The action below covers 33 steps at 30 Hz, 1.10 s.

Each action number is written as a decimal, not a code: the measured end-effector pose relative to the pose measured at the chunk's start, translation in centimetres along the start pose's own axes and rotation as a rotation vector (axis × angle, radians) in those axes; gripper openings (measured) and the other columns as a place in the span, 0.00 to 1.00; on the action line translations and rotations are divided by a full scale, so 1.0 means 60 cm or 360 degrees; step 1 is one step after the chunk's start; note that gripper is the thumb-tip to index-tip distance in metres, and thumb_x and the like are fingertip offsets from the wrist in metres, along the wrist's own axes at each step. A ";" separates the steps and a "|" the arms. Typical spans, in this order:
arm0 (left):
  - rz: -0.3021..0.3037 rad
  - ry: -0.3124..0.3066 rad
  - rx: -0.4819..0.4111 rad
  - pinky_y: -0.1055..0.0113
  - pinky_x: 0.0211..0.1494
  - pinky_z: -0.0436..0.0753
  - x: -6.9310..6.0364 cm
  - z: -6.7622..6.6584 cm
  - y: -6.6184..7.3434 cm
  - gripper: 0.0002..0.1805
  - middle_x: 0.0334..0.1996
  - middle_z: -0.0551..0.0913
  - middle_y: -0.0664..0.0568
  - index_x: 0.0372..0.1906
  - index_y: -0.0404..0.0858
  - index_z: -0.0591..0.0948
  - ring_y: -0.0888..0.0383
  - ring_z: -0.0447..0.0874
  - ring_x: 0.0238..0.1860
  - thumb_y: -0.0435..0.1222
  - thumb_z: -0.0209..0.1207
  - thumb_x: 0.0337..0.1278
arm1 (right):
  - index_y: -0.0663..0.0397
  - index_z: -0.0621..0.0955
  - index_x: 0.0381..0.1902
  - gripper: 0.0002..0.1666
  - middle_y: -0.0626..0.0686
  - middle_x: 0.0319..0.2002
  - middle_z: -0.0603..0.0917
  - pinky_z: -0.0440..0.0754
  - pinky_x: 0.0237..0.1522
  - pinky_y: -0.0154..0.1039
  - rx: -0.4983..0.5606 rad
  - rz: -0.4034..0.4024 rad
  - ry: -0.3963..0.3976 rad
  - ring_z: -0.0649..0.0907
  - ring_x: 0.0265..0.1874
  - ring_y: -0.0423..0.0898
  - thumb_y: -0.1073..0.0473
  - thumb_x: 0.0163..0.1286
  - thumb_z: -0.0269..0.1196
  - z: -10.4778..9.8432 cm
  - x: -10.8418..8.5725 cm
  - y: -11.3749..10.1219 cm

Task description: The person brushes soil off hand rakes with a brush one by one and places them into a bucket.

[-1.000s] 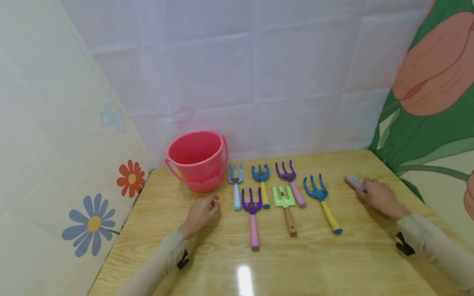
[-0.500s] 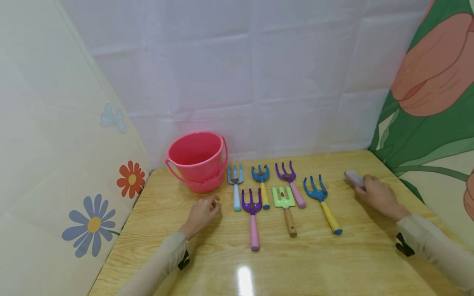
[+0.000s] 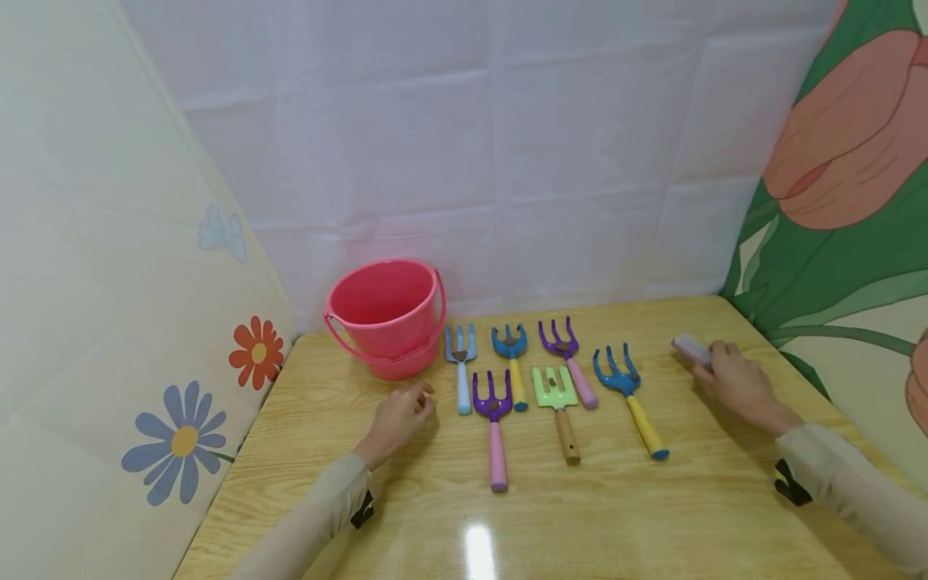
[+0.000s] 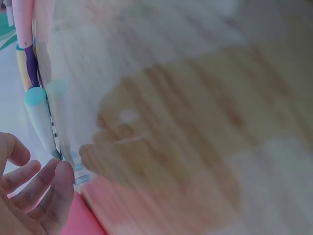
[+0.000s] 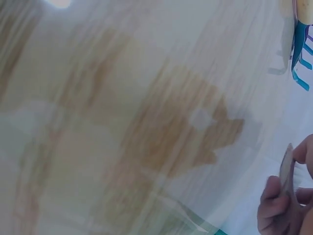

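Observation:
My right hand (image 3: 741, 387) grips a small pale brush (image 3: 691, 350) at the right side of the table. In the right wrist view the fingers and thumb pinch the brush (image 5: 287, 171), seen edge-on. My left hand (image 3: 397, 420) hovers or rests in front of the pink bucket (image 3: 387, 330), fingers loosely curled around nothing; contact with the table cannot be told. Between the hands lie several hand forks, among them a light blue one (image 3: 462, 379), a green one with a wooden handle (image 3: 565, 427) and a blue-and-yellow one (image 3: 641, 419). Brown dirt spots show on their heads.
Two purple-and-pink forks (image 3: 497, 451) and another blue-and-yellow fork (image 3: 517, 383) lie in the same group. The glossy wooden table (image 3: 580, 524) meets a white cloth (image 3: 580, 161) at the back. Printed flower panels stand at both sides.
My right hand has shifted the brush very slightly away and to the left, raising its far end a little. The left hand, bucket and forks stay almost where they were.

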<state>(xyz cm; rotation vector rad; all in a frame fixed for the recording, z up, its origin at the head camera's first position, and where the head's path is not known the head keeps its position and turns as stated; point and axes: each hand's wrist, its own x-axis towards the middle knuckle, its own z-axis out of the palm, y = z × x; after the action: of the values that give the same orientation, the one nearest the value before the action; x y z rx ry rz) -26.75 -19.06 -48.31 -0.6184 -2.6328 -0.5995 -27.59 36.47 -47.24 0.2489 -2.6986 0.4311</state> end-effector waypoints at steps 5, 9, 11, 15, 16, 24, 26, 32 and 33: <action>0.0007 -0.0004 0.0004 0.63 0.23 0.77 0.001 0.005 0.004 0.07 0.25 0.84 0.52 0.40 0.35 0.83 0.58 0.81 0.23 0.31 0.60 0.57 | 0.77 0.67 0.37 0.19 0.70 0.27 0.70 0.72 0.15 0.54 -0.0001 0.0026 -0.0024 0.74 0.18 0.60 0.62 0.67 0.60 0.002 -0.001 0.002; 0.0006 -0.0016 0.0016 0.63 0.24 0.78 0.002 0.010 0.005 0.07 0.26 0.84 0.52 0.40 0.35 0.83 0.58 0.81 0.24 0.31 0.59 0.57 | 0.78 0.67 0.38 0.20 0.70 0.28 0.70 0.73 0.15 0.53 -0.0012 0.0030 -0.0058 0.73 0.18 0.58 0.62 0.68 0.60 0.003 -0.003 0.005; 0.0006 -0.0011 0.0019 0.62 0.25 0.78 0.002 0.012 0.005 0.07 0.26 0.84 0.53 0.40 0.36 0.83 0.58 0.81 0.24 0.31 0.59 0.56 | 0.79 0.68 0.40 0.21 0.71 0.29 0.70 0.73 0.16 0.53 -0.0015 0.0045 -0.0087 0.74 0.19 0.58 0.61 0.68 0.60 0.004 -0.003 0.007; -0.0008 -0.0027 -0.0015 0.60 0.27 0.80 0.003 0.013 0.008 0.07 0.26 0.84 0.52 0.40 0.35 0.83 0.57 0.82 0.26 0.31 0.60 0.57 | 0.81 0.69 0.43 0.25 0.72 0.30 0.71 0.74 0.17 0.54 -0.0041 0.0083 -0.0159 0.76 0.21 0.61 0.58 0.69 0.61 0.004 -0.003 0.009; -0.0021 -0.0043 -0.0028 0.60 0.28 0.80 0.003 0.013 0.009 0.07 0.26 0.84 0.52 0.40 0.35 0.83 0.57 0.82 0.26 0.31 0.60 0.57 | 0.81 0.69 0.43 0.26 0.72 0.30 0.72 0.75 0.18 0.54 -0.0046 0.0097 -0.0182 0.76 0.21 0.61 0.57 0.69 0.61 0.003 -0.003 0.008; -0.0111 -0.0153 -0.0109 0.60 0.34 0.81 0.014 0.017 0.011 0.09 0.29 0.85 0.52 0.43 0.34 0.83 0.57 0.83 0.30 0.33 0.59 0.61 | 0.78 0.73 0.42 0.25 0.68 0.30 0.74 0.75 0.19 0.52 -0.0083 0.0136 -0.0288 0.76 0.22 0.58 0.54 0.70 0.61 -0.007 0.001 -0.005; -0.0106 -0.0155 -0.0122 0.60 0.34 0.81 0.017 0.016 0.013 0.09 0.28 0.85 0.51 0.43 0.34 0.83 0.58 0.83 0.29 0.32 0.59 0.61 | 0.78 0.74 0.42 0.25 0.67 0.30 0.74 0.75 0.19 0.52 -0.0084 0.0133 -0.0299 0.76 0.22 0.57 0.54 0.70 0.61 -0.008 0.002 -0.006; -0.0073 -0.0152 -0.0157 0.60 0.33 0.81 0.024 0.020 0.017 0.08 0.27 0.85 0.50 0.42 0.33 0.83 0.57 0.82 0.28 0.32 0.59 0.60 | 0.78 0.74 0.44 0.26 0.67 0.31 0.74 0.74 0.19 0.50 -0.0084 0.0132 -0.0317 0.76 0.23 0.56 0.53 0.71 0.61 -0.014 0.001 -0.010; -0.0074 -0.0154 -0.0174 0.61 0.33 0.81 0.026 0.020 0.019 0.08 0.26 0.85 0.50 0.42 0.32 0.82 0.57 0.82 0.27 0.31 0.59 0.60 | 0.78 0.74 0.45 0.26 0.67 0.31 0.74 0.74 0.20 0.51 -0.0084 0.0130 -0.0314 0.76 0.23 0.56 0.53 0.71 0.61 -0.015 0.001 -0.011</action>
<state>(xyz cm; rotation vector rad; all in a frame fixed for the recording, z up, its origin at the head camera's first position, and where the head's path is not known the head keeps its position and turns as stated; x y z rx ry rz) -27.80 -17.06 -48.29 -0.6345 -2.7253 -0.7496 -27.15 36.12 -46.27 0.1748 -2.9175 0.3757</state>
